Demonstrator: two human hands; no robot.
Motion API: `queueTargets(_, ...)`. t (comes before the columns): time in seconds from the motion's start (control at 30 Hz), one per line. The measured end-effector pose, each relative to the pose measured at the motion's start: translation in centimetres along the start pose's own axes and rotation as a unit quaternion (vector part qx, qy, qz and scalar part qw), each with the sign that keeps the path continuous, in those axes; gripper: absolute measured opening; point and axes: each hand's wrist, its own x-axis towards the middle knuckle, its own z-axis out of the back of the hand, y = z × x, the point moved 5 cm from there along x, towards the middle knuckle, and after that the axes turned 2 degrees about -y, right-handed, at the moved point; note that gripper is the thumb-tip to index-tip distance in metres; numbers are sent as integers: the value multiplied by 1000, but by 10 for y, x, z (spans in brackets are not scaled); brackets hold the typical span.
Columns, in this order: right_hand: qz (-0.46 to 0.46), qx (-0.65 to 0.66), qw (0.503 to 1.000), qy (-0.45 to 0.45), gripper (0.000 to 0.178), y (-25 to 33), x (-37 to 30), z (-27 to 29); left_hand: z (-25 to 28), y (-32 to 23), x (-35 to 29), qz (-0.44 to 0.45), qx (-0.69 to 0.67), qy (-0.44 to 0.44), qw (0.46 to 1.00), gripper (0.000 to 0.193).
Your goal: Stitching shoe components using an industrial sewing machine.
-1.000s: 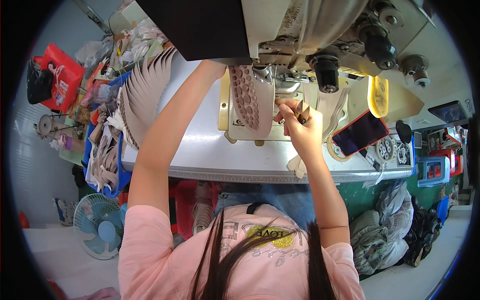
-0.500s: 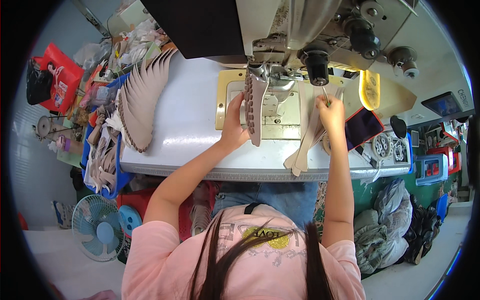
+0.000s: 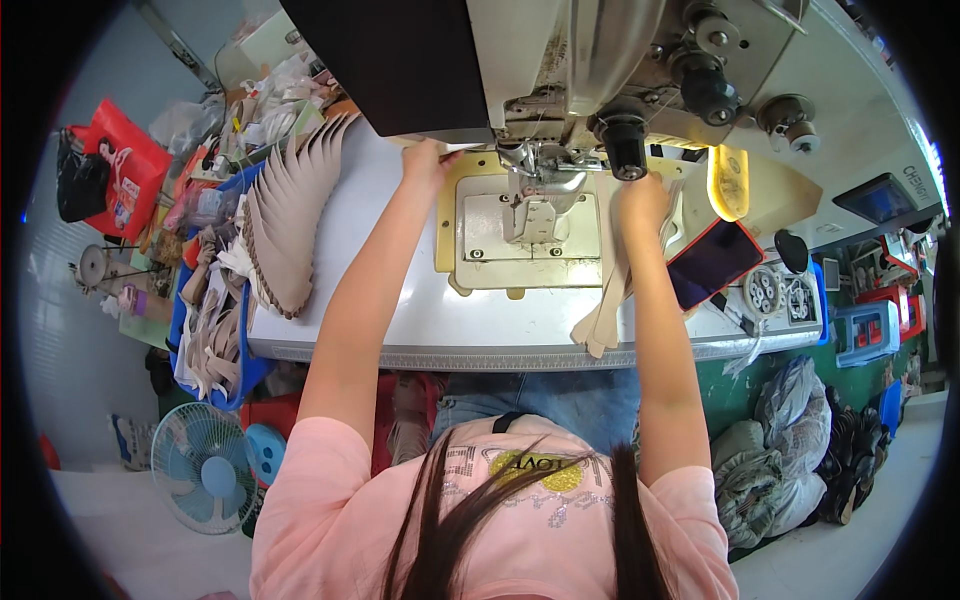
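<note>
At the far left of the sewing machine bed, my left hand [image 3: 428,165] pinches a thin pale piece [image 3: 455,148] beside the black panel; its far part is hidden. My right hand [image 3: 643,205] is curled over several beige strips [image 3: 603,318] to the right of the metal needle plate [image 3: 480,235]. A black thread knob hides its fingertips, so what they hold does not show. Between both hands stands the presser foot [image 3: 540,180] of the sewing machine, with no beige piece under it. Fanned beige pieces with ruched edges [image 3: 290,225] lie stacked on the table's left.
A blue bin [image 3: 258,375] of beige scraps borders the table's left side. Right of my right forearm lie a dark-screened phone [image 3: 715,262] and bobbins [image 3: 765,290]. A yellow holder [image 3: 728,185] hangs above. A fan [image 3: 205,468] stands at lower left.
The ruched beige piece has gone from the presser foot. My left hand has moved away to the far left side. My right hand has shifted slightly farther in, and its metal tool no longer shows.
</note>
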Motion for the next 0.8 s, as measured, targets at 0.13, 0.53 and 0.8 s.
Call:
queueTargets(0.13, 56, -62, 995, -46, 8, 25, -16, 10, -18, 26, 21, 147, 49, 129, 980, 24)
queueTargets(0.53, 63, -12, 998, 12, 11, 14, 3, 21, 194, -168, -106, -437, 443, -218, 752, 21)
queueTargets(0.8, -30, 489, 871, -48, 10, 8, -15, 65, 305, -170, -64, -18, 425, -135, 895, 82)
